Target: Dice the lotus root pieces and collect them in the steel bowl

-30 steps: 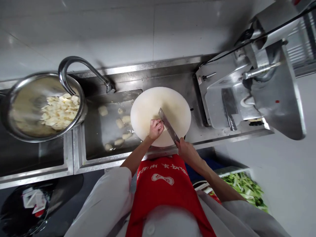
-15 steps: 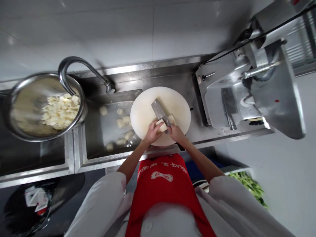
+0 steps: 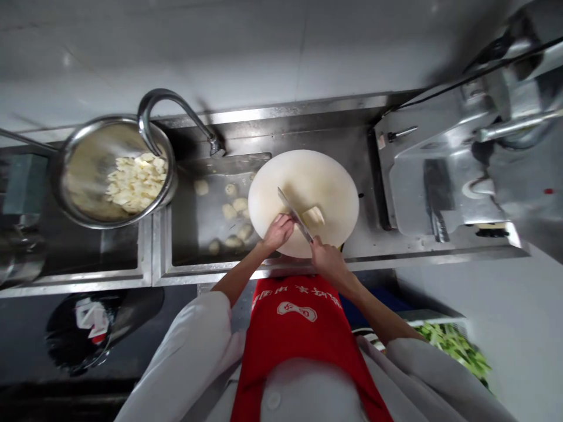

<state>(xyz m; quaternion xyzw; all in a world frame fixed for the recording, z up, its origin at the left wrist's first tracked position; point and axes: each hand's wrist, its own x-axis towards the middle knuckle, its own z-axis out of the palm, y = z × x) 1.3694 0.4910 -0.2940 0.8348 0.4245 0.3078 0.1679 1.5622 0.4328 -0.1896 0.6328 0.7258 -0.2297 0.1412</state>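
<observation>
Filling the foreground, a red apron is worn by the person at a steel counter. Above it, a knife is gripped by its handle in the closed right hand, its blade slanting away to the left over a white oval board. The left hand is curled just beside the blade; whether anything is held under its fingers cannot be told. A pale cut piece is seen on the board, just right of the blade. The left hand could be nicked if it were slid under the edge, or if a rounded piece rolled. At its left, the board is set over the sink, so anything pushed that way could be dropped among the whole pale pieces there. More room is offered toward the board's far and right rim. Beyond, movement is bounded on the left by a curved tap and a metal bowl of chopped pieces, on the right by a slicing machine.
</observation>
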